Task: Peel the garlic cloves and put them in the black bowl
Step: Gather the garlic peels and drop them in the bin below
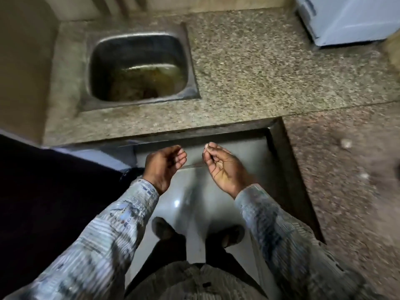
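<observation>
The right hand (223, 167) pinches a small pale bit (206, 146), perhaps a clove, at its fingertips. The left hand (164, 163) lies palm-up, fingers loosely curled, holding nothing. Both are apart over the floor (194, 187), beside the counter (249, 72), near the sink (191, 68)

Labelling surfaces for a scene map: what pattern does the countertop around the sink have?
Speckled beige and brown, granite-like. The head view shows the countertop clearest right of the sink.

Speckled granite counter (249, 68), steel sink (138, 68) set in, grey tiled floor (190, 204), dim light
</observation>
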Available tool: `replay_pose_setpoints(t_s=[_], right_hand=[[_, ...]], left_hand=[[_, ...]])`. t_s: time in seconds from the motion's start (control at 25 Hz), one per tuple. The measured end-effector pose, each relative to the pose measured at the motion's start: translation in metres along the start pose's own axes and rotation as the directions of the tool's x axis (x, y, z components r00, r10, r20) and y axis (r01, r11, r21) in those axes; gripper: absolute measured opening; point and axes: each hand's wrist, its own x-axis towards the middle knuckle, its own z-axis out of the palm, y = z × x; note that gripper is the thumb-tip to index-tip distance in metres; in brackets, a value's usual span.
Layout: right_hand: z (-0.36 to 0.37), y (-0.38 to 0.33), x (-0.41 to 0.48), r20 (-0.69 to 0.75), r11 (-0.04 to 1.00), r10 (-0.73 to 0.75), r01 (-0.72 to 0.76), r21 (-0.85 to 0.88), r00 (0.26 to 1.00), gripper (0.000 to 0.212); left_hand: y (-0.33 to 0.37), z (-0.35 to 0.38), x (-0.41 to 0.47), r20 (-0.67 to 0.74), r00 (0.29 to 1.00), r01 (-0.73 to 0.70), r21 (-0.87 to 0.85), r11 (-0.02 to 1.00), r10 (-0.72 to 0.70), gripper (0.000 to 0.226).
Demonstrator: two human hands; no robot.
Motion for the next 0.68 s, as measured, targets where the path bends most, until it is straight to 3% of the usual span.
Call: replay_pose_setpoints(t_s=[0.16,0.32,0.48,0.68], right_hand=[[0.059,0.084,0.036,0.072,0.983,0.163,-0.156,-0.097,0.984,0.021],[0.106,0.167,0.072,0.132,0.916,0.365,-0.331,-0.226,0.922,0.026],[0.121,0.233,0.126,0.094,0.854,0.445,-0.39,-0.345,0.891,0.032],[0.081,0.319,0.252,-0.042,0.74,0.485,-0.436,-0.512,0.874,0.021]], left_hand=[[0.048,-0.11,0.004,-0.123,0.992,-0.029,-0.121,0.992,0.014,0.017],[0.06,-0.213,0.02,-0.26,0.966,-0.066,-0.257,0.964,-0.003,0.015],[0.043,-0.278,0.049,-0.367,0.929,-0.1,-0.363,0.926,-0.044,0.017],[-0.004,-0.352,0.133,-0.46,0.882,-0.134,-0.45,0.883,-0.1,0.017]])
